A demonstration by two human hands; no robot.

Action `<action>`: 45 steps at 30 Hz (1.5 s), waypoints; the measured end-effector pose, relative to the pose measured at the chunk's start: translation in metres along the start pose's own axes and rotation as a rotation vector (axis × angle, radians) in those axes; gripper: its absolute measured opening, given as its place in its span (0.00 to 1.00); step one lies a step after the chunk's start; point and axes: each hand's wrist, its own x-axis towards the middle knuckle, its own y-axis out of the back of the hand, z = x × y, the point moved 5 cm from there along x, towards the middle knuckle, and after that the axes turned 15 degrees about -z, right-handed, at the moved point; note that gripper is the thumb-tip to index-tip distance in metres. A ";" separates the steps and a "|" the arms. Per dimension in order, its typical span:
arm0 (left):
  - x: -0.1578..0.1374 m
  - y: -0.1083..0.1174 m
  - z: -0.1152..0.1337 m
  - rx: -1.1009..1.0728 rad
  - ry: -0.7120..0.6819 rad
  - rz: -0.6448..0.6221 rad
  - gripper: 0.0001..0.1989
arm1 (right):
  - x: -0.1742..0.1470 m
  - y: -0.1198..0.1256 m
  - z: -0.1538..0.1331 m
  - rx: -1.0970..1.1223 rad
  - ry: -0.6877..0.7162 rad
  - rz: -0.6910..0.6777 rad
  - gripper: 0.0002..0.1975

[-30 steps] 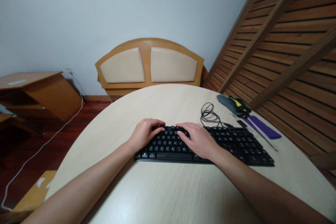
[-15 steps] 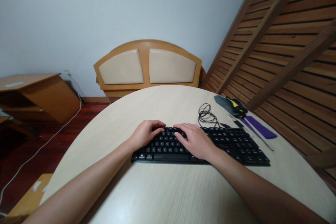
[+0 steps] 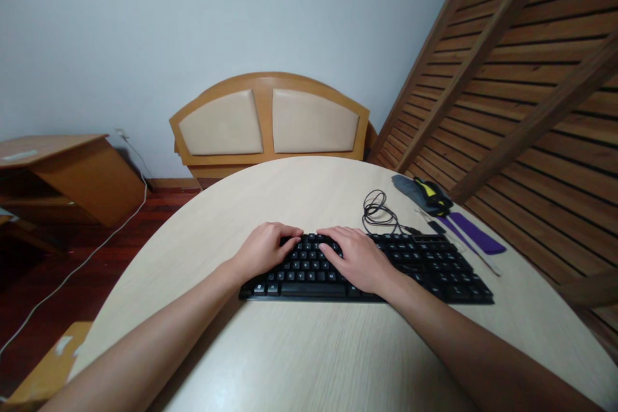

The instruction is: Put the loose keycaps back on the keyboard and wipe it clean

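Note:
A black keyboard (image 3: 309,275) lies flat on the pale wooden table (image 3: 284,347). Over its left end rests my left hand (image 3: 264,250), palm down, with the index finger and thumb reaching to the upper keys; its other fingers are mostly hidden. My right hand (image 3: 356,259) lies across the middle of the keyboard, fingers stretched over the upper rows and the thumb apart from them. Neither hand grips anything. Behind the keyboard, its thin black cable (image 3: 379,209) sits in a loose coil.
At the table's right edge lie a grey and black-yellow item (image 3: 425,194), a purple strip (image 3: 477,234) and a thin stick (image 3: 483,262). A padded headboard (image 3: 270,119) stands behind, wooden slats (image 3: 512,90) lean at right, and a desk (image 3: 91,174) is at left.
The index finger of my left hand has lowered slightly towards the upper keys. My right hand stays in nearly the same place, and the whole view has shifted a little.

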 end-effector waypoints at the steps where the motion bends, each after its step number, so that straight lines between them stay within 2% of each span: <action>1: -0.002 0.000 0.003 0.043 -0.017 -0.004 0.15 | 0.000 0.000 0.000 0.001 0.003 0.002 0.16; 6: -0.010 -0.003 0.013 0.195 -0.050 -0.020 0.18 | -0.001 0.001 -0.001 -0.009 0.001 0.006 0.16; 13: -0.012 -0.002 0.014 0.236 -0.073 -0.065 0.19 | -0.001 0.000 -0.001 -0.018 -0.006 0.006 0.16; 19: -0.015 -0.003 0.020 0.368 -0.061 -0.071 0.21 | 0.000 0.001 -0.001 -0.020 -0.012 0.001 0.16; 37: -0.019 -0.012 0.008 0.241 -0.052 -0.031 0.20 | -0.002 -0.001 0.002 0.002 0.023 0.048 0.15; 41: -0.017 -0.012 0.008 0.256 -0.052 -0.035 0.21 | -0.004 0.001 -0.002 0.004 0.059 0.074 0.14; 45: -0.017 -0.015 0.004 0.302 -0.021 -0.056 0.23 | -0.007 0.003 -0.004 -0.062 0.034 0.054 0.16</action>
